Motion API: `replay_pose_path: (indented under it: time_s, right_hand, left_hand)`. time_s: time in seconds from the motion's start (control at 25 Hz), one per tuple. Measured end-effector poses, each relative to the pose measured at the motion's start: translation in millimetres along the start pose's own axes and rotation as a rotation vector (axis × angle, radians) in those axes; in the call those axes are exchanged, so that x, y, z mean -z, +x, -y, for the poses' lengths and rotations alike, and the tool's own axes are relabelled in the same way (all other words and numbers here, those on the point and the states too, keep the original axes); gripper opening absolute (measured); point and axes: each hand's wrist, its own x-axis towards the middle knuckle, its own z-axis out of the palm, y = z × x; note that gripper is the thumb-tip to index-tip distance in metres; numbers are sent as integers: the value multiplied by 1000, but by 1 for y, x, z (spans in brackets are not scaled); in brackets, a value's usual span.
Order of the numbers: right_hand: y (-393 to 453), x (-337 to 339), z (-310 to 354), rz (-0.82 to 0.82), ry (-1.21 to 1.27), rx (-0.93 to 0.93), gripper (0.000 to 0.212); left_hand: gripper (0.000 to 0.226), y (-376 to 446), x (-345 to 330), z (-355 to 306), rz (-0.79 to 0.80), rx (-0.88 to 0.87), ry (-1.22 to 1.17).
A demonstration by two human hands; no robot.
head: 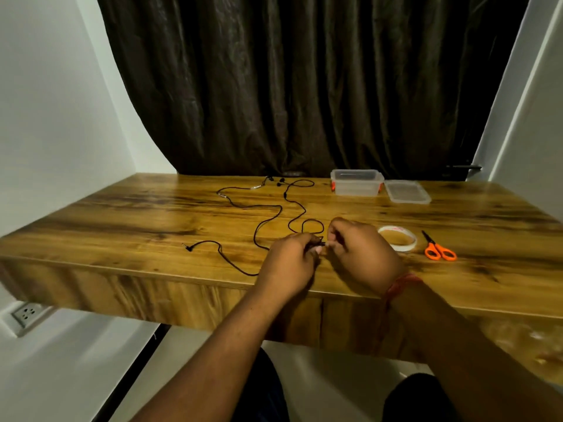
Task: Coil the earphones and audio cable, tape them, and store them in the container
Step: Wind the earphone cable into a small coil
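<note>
You won't find readable text here: only faint red marks, prob. print, on the white tape roll (397, 237) just left of the orange-handled scissors (439, 247), too blurred to read.

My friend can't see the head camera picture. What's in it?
Two hands, left hand and right hand, pinch a black cable over a wooden table. Nearby lie a tape roll, orange scissors and an open container.

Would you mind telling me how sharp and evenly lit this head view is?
Head view: wide-angle bending curves the table edge; left hand and right hand, both pinching the cable, are slightly motion-blurred; the curtain is dim; the scissors and tape roll look fairly sharp.
</note>
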Motion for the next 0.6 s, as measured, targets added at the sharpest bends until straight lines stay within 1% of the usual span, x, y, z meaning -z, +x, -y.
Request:
replay_pose_path:
  time_s: [0.08,0.12,0.16,0.28,0.4,0.48,0.52,0.56,0.6]
  right_hand:
    - [1,6,5,-92,206,-67,14]
    - [2,7,7,-129,317,-104,15]
    - [3,7,8,-157,437,-135,18]
    - [7,6,6,-197,773,-210,24]
    - [12,1,1,-240,930,-276,23]
    - [15,-3,-3,-310,1014,-311,24]
    - [17,-4,-5,-344,1042,-316,25]
    - [20,-4,-8,-363,1032,-305,26]
    - [24,-4,-12,-359,1001,-282,28]
  left_hand:
    - [11,0,4,-9,-40,138,-322]
    - [12,1,6,-13,-51,186,-440]
    - [14,0,8,-17,-60,208,-479]
    - [17,3,9,-20,-78,199,-431]
    - [11,10,3,-18,-120,265,-552]
    - [9,15,-2,-16,-189,308,-619]
    - [10,16,-4,-15,-248,272,-573]
    - [14,18,-6,-14,-313,179,-487]
    - [21,21,-8,-11,-334,47,-395]
